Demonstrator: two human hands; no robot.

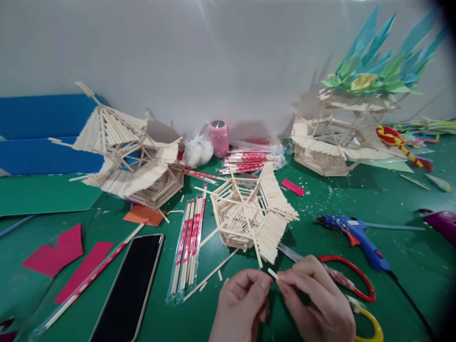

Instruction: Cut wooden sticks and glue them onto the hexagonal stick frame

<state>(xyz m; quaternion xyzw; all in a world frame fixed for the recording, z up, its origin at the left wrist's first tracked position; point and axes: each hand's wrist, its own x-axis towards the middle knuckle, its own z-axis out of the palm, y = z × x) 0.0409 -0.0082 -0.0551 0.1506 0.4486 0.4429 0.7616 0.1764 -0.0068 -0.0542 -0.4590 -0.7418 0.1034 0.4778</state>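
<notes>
A short piece of wooden stick (273, 273) is pinched between the thumb and forefinger of my right hand (315, 299). Close beside it, my left hand (244, 301) is closed, thumb pressed against the fingers; whatever it holds, if anything, is hidden. Just beyond both hands stands a partly covered model (245, 209) built of wooden sticks, with two roof panels of short sticks on its right side. Red-handled scissors (356, 278) lie by my right hand, partly hidden behind it. A yellow handle (372, 325) shows below them.
Wrapped chopsticks (188, 247) and a phone (128, 289) lie to the left. A blue glue gun (356, 235) rests at the right, its cord trailing forward. Stick pagodas stand at back left (131, 156) and back right (320, 147). A pink jar (219, 139) is near the wall.
</notes>
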